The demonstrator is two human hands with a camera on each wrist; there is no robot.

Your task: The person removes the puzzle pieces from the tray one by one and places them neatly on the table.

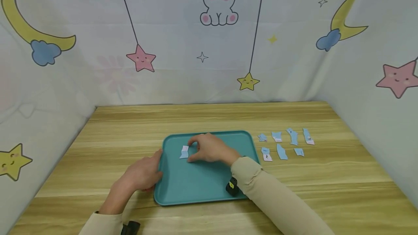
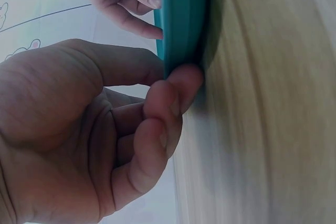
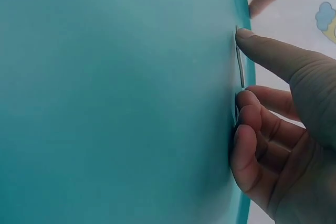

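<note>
At its left rim, my left hand [image 1: 143,172] grips the teal tray [image 1: 196,191]. The left wrist view shows the thumb on the rim and the fingertips curled against the outer wall. Inside the tray, towards its upper left, lie small torn paper pieces [image 1: 184,152], pale pink above and light blue below, edge to edge. My right hand [image 1: 209,148] reaches in from the right, thumb and index finger spread apart just beside these pieces. Seen edge-on in the right wrist view, a thin paper piece [image 3: 240,61] has the thumb tip at one end and fingertips near the other.
Right of the tray, several torn light-blue paper pieces [image 1: 282,152] lie in two loose rows on the wooden table [image 1: 326,198]. A small black device [image 1: 232,187] sits by the right cuff, over the tray. Behind the table hangs a printed white cloth [image 1: 183,82].
</note>
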